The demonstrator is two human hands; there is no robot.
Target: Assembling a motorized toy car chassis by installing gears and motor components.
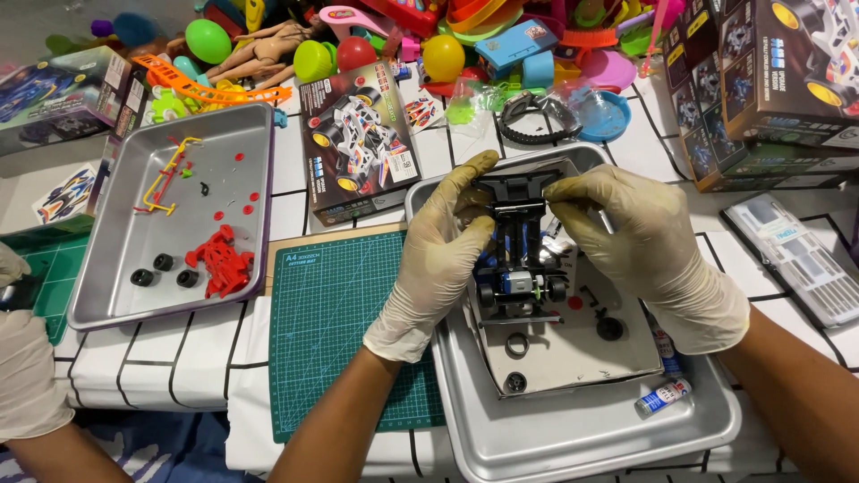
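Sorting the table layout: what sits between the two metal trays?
In the head view, a toy car box and a green cutting mat lie between them.

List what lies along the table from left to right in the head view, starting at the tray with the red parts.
metal tray with red parts → green cutting mat → left hand → black toy car chassis → right hand → clear parts case

**Bright, even light over the whole table**

The scene is lit brightly from above, and colours are rendered vivid. Soft glare is caught on the steel tray [501,447]; only faint shadows are thrown under the gloved hands. Focus is held sharp at centre. Slight bending is seen at the edges, where boxes [778,80] are stretched.
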